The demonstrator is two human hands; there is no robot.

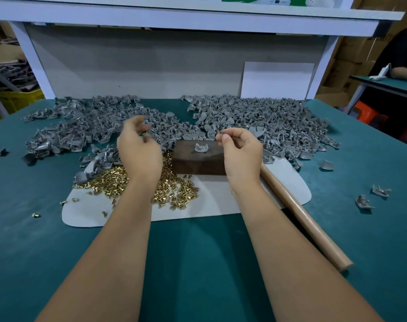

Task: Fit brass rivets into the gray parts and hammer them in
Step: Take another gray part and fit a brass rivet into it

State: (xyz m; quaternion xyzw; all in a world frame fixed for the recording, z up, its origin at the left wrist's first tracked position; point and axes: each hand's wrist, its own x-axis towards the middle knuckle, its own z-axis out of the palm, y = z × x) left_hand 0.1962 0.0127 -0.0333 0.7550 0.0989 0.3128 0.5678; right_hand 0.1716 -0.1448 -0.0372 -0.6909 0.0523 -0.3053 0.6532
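Two bare forearms, no sleeves in view up to the frame's lower edge. Bare left hand and bare right hand: no gloves, rings, watch, bracelet or wristband seen; short unpainted nail showing on the right thumb. Left fingertips motion-blurred, no detail there.
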